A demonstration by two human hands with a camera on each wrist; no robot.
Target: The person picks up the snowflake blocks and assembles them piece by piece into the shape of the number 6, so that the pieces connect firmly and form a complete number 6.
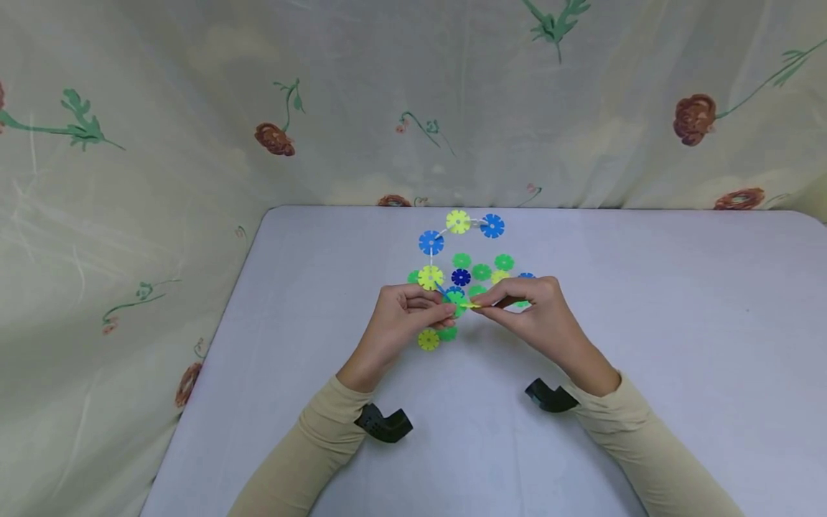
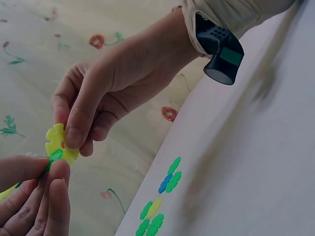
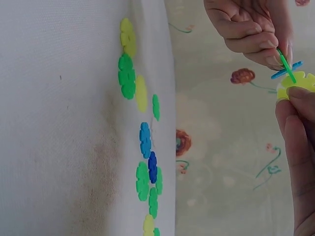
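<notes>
My left hand (image 1: pixel 398 321) pinches a green notched disc (image 1: pixel 457 304) between thumb and fingers. A yellow notched disc (image 2: pixel 55 139), seen edge-on from the head, is pinched by my right hand (image 1: pixel 548 316). It meets the green disc at its edge; how deep the slots fit cannot be told. From the left hand a chain of joined discs runs away over the table: a blue disc (image 3: pixel 286 70) turned edge-on, a yellow disc (image 1: pixel 431 277), then blue and yellow discs linked by white edge-on pieces, ending at a blue disc (image 1: pixel 492 226).
Loose green, yellow and blue discs lie on the white-covered table (image 1: pixel 678 323) beyond and partly beneath the hands, among them a dark blue disc (image 1: pixel 461 278). A yellow disc (image 1: pixel 428 339) lies nearer, below the left hand. A flowered cloth (image 1: pixel 504 108) hangs behind the table.
</notes>
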